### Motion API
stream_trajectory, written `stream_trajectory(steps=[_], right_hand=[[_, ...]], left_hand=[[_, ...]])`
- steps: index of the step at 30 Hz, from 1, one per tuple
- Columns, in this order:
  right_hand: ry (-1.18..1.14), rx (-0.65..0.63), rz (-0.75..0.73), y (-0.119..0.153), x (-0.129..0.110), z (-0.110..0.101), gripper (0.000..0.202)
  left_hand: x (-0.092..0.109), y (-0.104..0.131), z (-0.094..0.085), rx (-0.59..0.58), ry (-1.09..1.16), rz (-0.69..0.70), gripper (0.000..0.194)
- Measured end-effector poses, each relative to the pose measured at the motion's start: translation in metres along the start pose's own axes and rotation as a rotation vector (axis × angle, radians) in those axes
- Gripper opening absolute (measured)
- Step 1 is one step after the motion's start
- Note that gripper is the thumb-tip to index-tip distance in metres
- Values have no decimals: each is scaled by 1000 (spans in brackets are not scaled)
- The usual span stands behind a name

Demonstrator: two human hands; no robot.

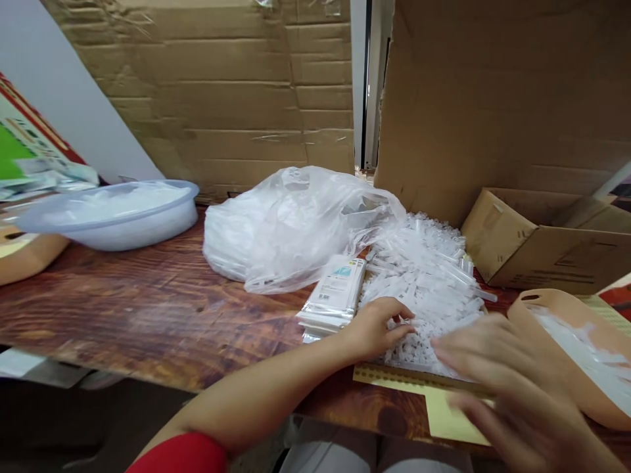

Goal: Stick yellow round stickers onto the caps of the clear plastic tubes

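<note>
A large heap of small clear-white plastic pieces (419, 282) lies on the table, right of centre. My left hand (382, 326) is at the heap's near left edge, its thumb and fingers curved and apart, with nothing visible between them. Blurred by motion, my right hand (503, 374) is over the heap's near right side, fingers spread, with nothing seen in it. Beside the heap, just beyond my left wrist, is a stack of flat printed packets (335, 289). Yellow sheets (451, 414) lie under the heap's near edge.
Behind the packets sits a bulging translucent plastic bag (296, 230). A bluish basin (133, 226) with white contents stands at the left. An orange tray (557, 348) of white pieces and an open cardboard box (552, 253) are at the right. Tall cardboard panels (227, 85) stand behind.
</note>
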State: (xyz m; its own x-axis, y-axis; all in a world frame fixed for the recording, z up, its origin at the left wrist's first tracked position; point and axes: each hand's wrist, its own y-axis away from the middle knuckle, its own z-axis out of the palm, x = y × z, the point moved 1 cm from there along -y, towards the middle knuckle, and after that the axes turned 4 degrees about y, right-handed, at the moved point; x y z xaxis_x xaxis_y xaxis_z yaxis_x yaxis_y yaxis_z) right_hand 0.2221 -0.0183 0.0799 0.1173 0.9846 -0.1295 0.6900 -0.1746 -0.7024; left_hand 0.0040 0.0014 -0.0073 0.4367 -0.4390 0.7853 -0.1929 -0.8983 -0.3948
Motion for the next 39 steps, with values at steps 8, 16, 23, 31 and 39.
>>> stream_trajectory(steps=[8, 16, 23, 31, 39], right_hand=[[275, -83, -42, -17, 65, 53, 33], [301, 51, 20, -5, 67, 80, 29], [16, 96, 141, 2, 72, 79, 38], [-92, 218, 197, 5, 72, 82, 34], [-21, 270, 118, 7, 74, 84, 22]], left_hand=[[0, -17, -6, 221, 959, -448, 49], [-1, -13, 4, 220, 1216, -582, 42], [5, -12, 4, 222, 1205, -664, 47], [18, -13, -3, 187, 1109, -689, 49], [12, -16, -6, 247, 1045, -740, 54]])
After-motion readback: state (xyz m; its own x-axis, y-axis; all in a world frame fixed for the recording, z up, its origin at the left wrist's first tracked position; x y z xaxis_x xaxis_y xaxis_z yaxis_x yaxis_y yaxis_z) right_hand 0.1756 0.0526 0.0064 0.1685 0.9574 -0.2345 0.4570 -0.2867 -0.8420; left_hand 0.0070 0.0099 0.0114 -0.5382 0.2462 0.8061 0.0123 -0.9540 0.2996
